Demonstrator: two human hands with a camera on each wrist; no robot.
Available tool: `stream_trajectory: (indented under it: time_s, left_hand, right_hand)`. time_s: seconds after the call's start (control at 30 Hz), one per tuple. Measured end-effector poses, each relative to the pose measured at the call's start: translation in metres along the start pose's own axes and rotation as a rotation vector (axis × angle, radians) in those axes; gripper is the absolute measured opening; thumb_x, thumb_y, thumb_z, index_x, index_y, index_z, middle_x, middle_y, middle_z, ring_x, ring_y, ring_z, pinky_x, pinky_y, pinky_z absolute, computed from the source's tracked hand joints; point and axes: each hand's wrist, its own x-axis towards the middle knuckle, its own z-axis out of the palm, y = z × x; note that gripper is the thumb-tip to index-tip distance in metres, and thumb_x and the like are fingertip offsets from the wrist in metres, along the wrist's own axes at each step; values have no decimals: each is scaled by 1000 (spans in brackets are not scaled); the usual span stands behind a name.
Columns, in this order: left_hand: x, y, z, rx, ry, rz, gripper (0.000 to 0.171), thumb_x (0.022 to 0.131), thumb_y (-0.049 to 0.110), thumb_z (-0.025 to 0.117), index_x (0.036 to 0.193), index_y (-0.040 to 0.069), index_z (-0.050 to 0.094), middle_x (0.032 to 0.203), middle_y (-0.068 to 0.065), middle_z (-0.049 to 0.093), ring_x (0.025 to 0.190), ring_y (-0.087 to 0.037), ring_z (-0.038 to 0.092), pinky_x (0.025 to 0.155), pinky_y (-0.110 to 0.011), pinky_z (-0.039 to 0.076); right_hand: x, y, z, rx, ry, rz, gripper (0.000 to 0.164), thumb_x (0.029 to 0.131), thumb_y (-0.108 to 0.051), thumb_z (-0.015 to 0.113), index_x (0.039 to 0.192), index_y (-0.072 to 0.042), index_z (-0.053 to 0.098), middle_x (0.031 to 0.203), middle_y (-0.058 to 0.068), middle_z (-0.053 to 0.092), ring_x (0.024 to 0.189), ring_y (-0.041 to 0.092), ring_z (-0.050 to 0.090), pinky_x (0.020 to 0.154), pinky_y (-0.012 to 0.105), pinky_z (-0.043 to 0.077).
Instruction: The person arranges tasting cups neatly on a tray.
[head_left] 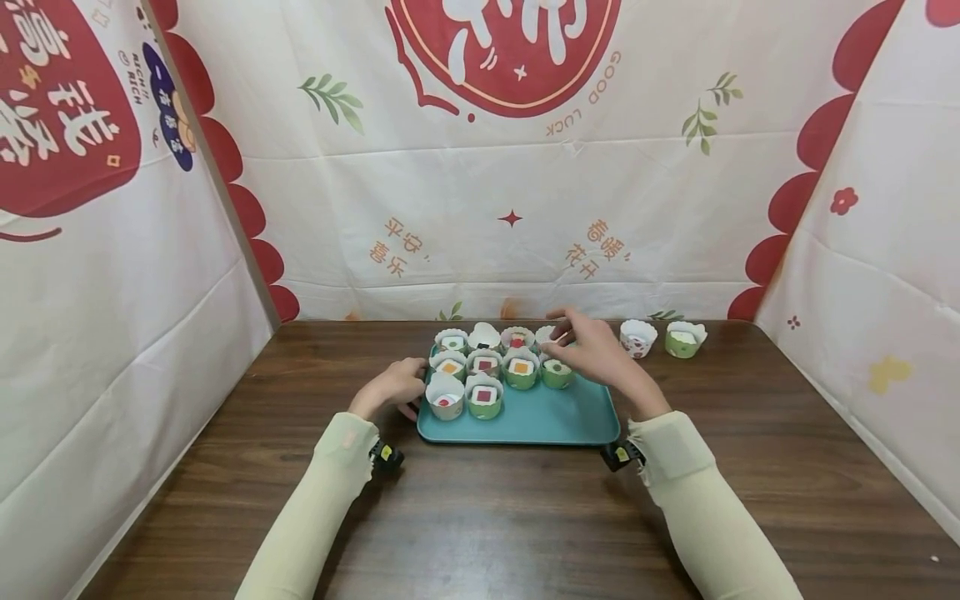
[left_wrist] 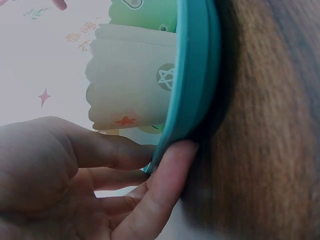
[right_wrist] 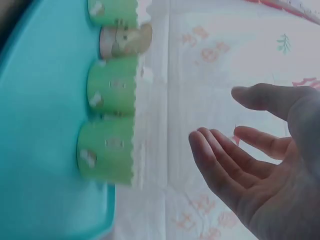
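A teal tray [head_left: 558,421] lies on the table, holding several paper baking cups, some green and some pale, in rows. My left hand [head_left: 392,387] is at its left side; in the left wrist view, fingers and thumb pinch the tray rim [left_wrist: 199,75] beside a pale paper cup [left_wrist: 132,75]. Over the tray's right rear part hovers my right hand [head_left: 597,350], overlapping a white-edged cup in the head view. Its fingers [right_wrist: 220,172] are spread and hold nothing in the right wrist view, apart from the green cups [right_wrist: 107,150]. The cups contain small white pieces with colored centers.
Two more cups, a pale red-patterned cup [head_left: 637,340] and a green cup [head_left: 684,340], stand on the table behind the tray to the right. A printed white cloth [head_left: 510,175] hangs along the back edge and both sides of the brown wooden table [head_left: 480,517].
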Motion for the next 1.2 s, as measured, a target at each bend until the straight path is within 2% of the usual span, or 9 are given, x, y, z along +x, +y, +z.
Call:
stream_trajectory:
  time_s: [0.2, 0.47, 0.63, 0.77, 0.87, 1.0, 1.2]
  left_hand:
    - [2, 2, 3, -12, -7, -1, 63, 98, 0, 45, 159, -1, 32, 145, -27, 52, 91, -30, 70, 64, -38, 66]
    - [3, 3, 4, -15, -8, 1, 62, 98, -1, 44, 159, -2, 32, 145, -27, 52, 91, -30, 70, 64, -38, 66]
    - [3, 4, 2, -10, -7, 6, 63, 98, 0, 44, 159, -1, 31, 147, -27, 51, 92, -30, 70, 64, -38, 66]
    - [3, 3, 0, -4, 1, 1, 63, 98, 0, 44, 160, -2, 30, 148, -27, 50, 92, -30, 70, 64, -37, 66]
    - [3, 3, -1, -1, 1, -10, 63, 99, 1, 44, 160, -2, 30, 148, -27, 50, 93, -30, 70, 64, -37, 66]
    - [2, 3, 0, 3, -2, -14, 63, 99, 0, 44, 160, -2, 29, 148, -27, 50, 93, -30, 70, 65, -37, 66]
    - [1, 1, 1, 4, -4, -23, 62, 99, 0, 45, 159, -2, 31, 147, -28, 50, 93, -31, 69, 64, -37, 66]
  right_hand:
    - [-6, 23, -18, -13, 67, 3, 49, 99, -18, 67, 142, 0, 52, 125, 28, 66, 110, 40, 69, 93, 55, 59]
    - [-21, 64, -42, -65, 124, 49, 43, 101, -19, 64, 138, 1, 54, 128, 31, 65, 113, 44, 67, 93, 60, 57]
    - [-30, 93, -59, -121, 169, 90, 41, 100, -17, 65, 134, 5, 57, 127, 33, 64, 113, 48, 65, 92, 64, 55]
    - [-34, 115, -71, -179, 261, 168, 41, 97, -19, 66, 130, 5, 60, 130, 35, 58, 123, 53, 53, 100, 70, 45]
    - [-39, 131, -77, -199, 293, 245, 43, 95, -21, 64, 130, 5, 59, 137, 39, 48, 129, 56, 41, 100, 74, 38]
    - [-46, 152, -78, -207, 252, 325, 52, 94, -23, 62, 136, 7, 55, 139, 42, 42, 127, 57, 37, 94, 72, 40]
    - [-55, 176, -74, -227, 82, 413, 65, 98, -29, 58, 147, 10, 41, 137, 50, 37, 121, 64, 35, 93, 73, 41]
